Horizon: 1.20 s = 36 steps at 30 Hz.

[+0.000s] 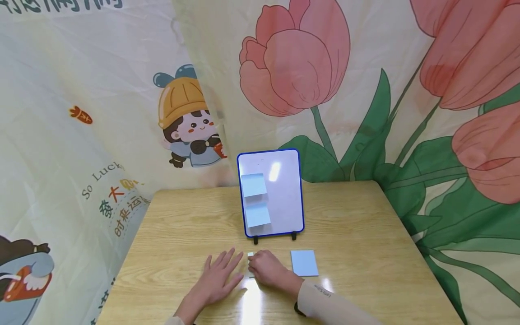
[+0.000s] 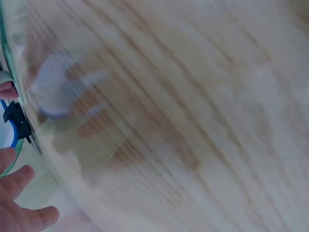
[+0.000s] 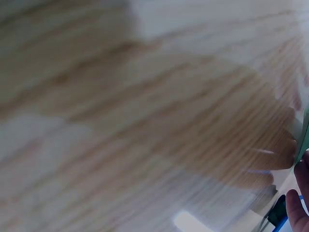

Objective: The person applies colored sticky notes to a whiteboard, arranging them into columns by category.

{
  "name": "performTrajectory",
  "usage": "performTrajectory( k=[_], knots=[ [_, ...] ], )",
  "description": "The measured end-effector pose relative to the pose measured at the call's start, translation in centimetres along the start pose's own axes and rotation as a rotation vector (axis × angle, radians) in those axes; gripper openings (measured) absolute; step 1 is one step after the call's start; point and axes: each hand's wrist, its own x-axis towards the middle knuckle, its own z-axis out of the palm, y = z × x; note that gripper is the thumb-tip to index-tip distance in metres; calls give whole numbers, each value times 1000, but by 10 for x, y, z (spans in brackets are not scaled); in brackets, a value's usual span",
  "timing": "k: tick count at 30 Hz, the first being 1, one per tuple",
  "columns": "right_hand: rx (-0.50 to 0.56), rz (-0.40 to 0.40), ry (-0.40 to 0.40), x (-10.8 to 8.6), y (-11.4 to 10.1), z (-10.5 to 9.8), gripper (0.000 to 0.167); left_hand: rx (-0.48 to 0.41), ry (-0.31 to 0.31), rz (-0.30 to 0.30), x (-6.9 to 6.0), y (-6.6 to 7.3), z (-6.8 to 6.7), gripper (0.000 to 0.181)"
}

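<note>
Bent fingers of my right hand (image 1: 269, 270) hold a narrow pale slip (image 1: 250, 254) on the table; the hand covers most of it. My left hand (image 1: 218, 277) lies just left of the slip with its fingers spread, apart from it. Two light-blue sticky notes stick to the left side of a small whiteboard (image 1: 284, 194): an upper note (image 1: 253, 185) and a lower note (image 1: 257, 215). Right of my right hand lies a blue sticky note pad (image 1: 304, 263). In the wrist views only some fingers show at the edges, on the left hand (image 2: 17, 198) and right hand (image 3: 300, 193).
The blue-framed whiteboard leans back on black stand feet (image 1: 255, 240) near the table's rear. A light wooden table (image 1: 349, 225) spans the front, its surface glossy. Printed cloth (image 1: 122, 67) hangs behind and beside it.
</note>
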Motion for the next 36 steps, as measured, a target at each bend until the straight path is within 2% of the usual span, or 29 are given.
performTrajectory(
  k=[6,10,15,19,25,30,36],
  knots=[
    [253,182,-10,3,2,-3,17,-14,-95,26,-4,3,5,61],
    [331,258,-36,4,4,-8,17,7,-153,81,-4,8,9,62],
    [444,328,-39,7,6,-10,18,36,-188,128,-3,16,12,63],
    [457,339,-43,9,8,-9,19,64,-205,140,-1,21,12,63],
    [435,307,-50,10,8,-11,19,105,-238,122,2,22,13,66],
    [409,289,-44,13,12,-14,16,101,-257,105,3,24,12,69],
    [415,333,-41,16,17,-20,15,79,-257,95,5,27,11,67]
  ],
)
